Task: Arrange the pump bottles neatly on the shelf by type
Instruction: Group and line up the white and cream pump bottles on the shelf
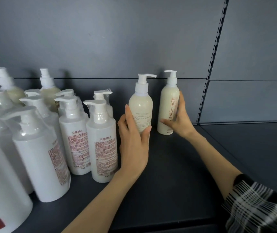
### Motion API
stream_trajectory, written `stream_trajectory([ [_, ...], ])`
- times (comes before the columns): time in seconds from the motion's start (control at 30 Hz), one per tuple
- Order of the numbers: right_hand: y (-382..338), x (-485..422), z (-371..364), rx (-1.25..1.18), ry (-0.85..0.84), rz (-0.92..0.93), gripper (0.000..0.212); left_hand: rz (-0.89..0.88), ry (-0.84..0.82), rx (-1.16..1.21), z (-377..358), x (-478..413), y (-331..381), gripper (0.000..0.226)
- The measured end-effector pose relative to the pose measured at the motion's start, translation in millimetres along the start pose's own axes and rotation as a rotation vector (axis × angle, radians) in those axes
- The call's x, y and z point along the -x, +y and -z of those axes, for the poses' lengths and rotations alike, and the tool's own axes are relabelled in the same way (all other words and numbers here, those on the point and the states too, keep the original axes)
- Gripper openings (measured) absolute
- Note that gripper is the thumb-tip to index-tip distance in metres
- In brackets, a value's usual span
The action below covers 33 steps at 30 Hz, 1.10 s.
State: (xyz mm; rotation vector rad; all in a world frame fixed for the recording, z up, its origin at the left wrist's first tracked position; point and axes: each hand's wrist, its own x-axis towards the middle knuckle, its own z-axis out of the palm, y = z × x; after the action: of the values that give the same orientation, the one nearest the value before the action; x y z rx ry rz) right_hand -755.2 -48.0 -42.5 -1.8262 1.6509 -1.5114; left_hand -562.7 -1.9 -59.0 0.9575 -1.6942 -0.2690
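Observation:
Two cream pump bottles stand upright on the dark shelf [176, 165]. My left hand [132, 142] grips the nearer cream bottle [140, 105], whose small-print label faces me. My right hand [180, 118] holds the farther cream bottle [168, 105], which carries red characters down its side; it stands close to the back wall. To the left stands a group of several white pump bottles [103, 140] wrapped in clear plastic. Two more cream bottles [48, 91] stand behind them at the back.
A slotted metal upright [213, 61] runs down the back wall at the right, dividing this bay from the neighbouring shelf [252, 140]. A large white bottle [1, 190] fills the front left corner. My right sleeve [258, 207] is checked black and white.

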Motion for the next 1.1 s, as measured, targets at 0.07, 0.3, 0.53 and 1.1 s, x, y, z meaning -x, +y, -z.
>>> stream_trajectory([
  [0.07,1,-2,2,-0.004,0.005,-0.018,0.115,-0.029,0.003,0.001,1,2,3,0.081],
  [0.3,6,-5,10,0.025,0.077,-0.079,0.111,-0.114,-0.004,-0.061,3,5,-1,0.073],
  [0.53,-21,12,8,0.076,0.296,-0.024,0.089,-0.053,0.017,-0.041,3,6,-3,0.099],
  [1.1,-75,38,-11,-0.421,-0.171,-0.024,0.064,0.035,-0.163,0.082,-3,7,-7,0.079],
])
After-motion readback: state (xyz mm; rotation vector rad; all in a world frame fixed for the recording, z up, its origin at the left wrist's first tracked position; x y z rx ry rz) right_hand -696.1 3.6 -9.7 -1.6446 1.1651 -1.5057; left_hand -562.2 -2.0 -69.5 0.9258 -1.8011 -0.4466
